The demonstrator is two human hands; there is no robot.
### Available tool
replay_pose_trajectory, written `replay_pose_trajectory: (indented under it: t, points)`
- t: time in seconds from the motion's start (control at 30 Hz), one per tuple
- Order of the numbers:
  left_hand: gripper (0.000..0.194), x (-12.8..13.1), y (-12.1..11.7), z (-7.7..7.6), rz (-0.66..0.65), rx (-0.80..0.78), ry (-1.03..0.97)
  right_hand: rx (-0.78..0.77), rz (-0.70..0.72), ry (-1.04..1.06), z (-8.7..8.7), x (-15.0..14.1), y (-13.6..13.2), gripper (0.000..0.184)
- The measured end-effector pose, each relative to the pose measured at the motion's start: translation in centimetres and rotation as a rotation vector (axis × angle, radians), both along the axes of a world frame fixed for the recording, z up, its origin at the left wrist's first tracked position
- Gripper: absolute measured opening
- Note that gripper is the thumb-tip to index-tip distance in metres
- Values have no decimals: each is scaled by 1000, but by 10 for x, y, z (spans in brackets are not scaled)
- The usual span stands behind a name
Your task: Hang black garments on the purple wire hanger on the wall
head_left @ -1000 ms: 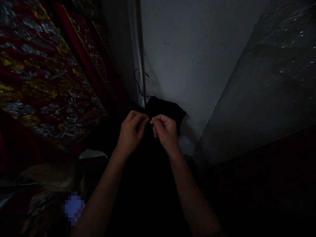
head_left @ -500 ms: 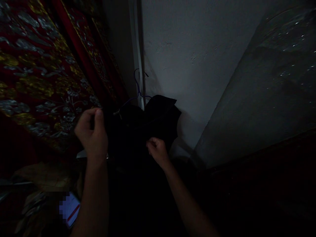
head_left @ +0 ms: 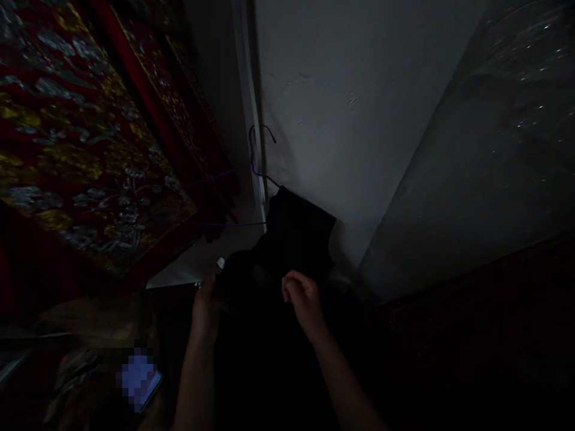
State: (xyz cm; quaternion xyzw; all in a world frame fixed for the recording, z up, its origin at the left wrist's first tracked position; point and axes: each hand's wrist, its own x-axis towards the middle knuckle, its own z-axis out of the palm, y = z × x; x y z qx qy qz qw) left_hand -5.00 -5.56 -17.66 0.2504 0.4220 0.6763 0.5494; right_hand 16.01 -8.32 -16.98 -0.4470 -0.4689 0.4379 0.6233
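Note:
A dark garment (head_left: 299, 233) hangs by one side from a thin purple hanger (head_left: 229, 224). The hanger's left arm is bare, and its hook sits over a pale vertical strip on the wall. My right hand (head_left: 303, 299) is closed on the cloth at the garment's front, fingers curled. My left hand (head_left: 206, 299) grips the garment's lowered left side, its fingers partly lost in the dark. Just above that hand a small white tag (head_left: 221, 262) shows on the cloth. The garment's lower part merges with the blackness between my forearms.
Red cloth panels (head_left: 58, 149) with gold and silver embroidery hang at the left. A grey wall (head_left: 359, 108) stands behind the garment, with a shiny clear sheet (head_left: 503, 131) at the right. A lit phone (head_left: 139, 380) is at the lower left.
My left hand has moved down and right, and the garment's left side has come off the hanger arm. My right hand has shifted slightly right and down.

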Motion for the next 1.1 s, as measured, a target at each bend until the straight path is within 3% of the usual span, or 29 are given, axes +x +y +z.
replay_pose_trajectory:
  t: [0.13, 0.27, 0.43, 0.57, 0.67, 0.73, 0.8, 0.83, 0.93, 1.0, 1.1]
  points:
    - [35, 26, -21, 11, -130, 116, -7, 25, -49, -87, -6, -4, 0, 33]
    - [28, 61, -41, 27, -302, 246, 306, 138, 86, -92, 2, -8, -10, 31]
    - [21, 71, -39, 38, -132, 477, 611, 92, 377, -142, 14, 4, -15, 41]
    - [18, 62, -31, 44, -153, 552, 748, 35, 540, -372, 36, 15, -10, 13]
    - [42, 50, -28, 39, -380, 520, 837, 36, 587, -433, 65, 29, 0, 2]
    - [49, 40, -28, 31, -686, 400, 952, 154, 555, -447, 87, 41, 14, 3]
    - [47, 30, -30, 23, -954, 259, 1094, 352, 409, -440, 102, 50, 34, 14]
    - [46, 25, -32, 20, -1009, 207, 1159, 428, 316, -427, 105, 52, 45, 21]
    - [50, 11, -38, 14, -933, 100, 1284, 424, 117, -403, 95, 48, 81, 41]
    - [51, 3, -39, 14, -850, 65, 1276, 346, 115, -437, 76, 40, 101, 44]
    - [41, -9, -33, 17, -702, 174, 1168, 346, 124, -492, 52, 35, 117, 34]
